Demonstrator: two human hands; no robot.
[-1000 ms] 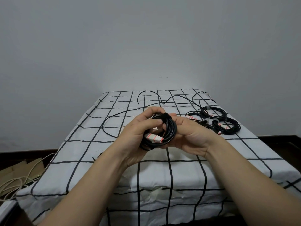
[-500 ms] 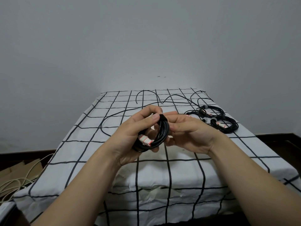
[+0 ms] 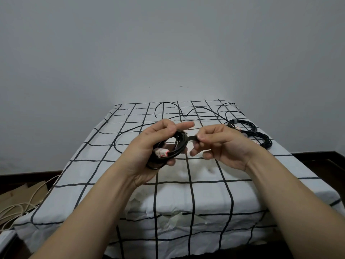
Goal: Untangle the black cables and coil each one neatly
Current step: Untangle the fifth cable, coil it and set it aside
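**Strap goes tight on the coil**

The left hand (image 3: 158, 144) grips the black coil (image 3: 181, 146) above the counter (image 3: 186, 193), fingers curled round the loops. The right hand (image 3: 220, 144) pinches the strap (image 3: 192, 137), drawn out sideways. Best to hold tension, wrap flat and press it closed, thumb pinning the loops so none spring out. One loose cable (image 3: 130, 130) awaits; finished coils (image 3: 261, 139) sit far right.
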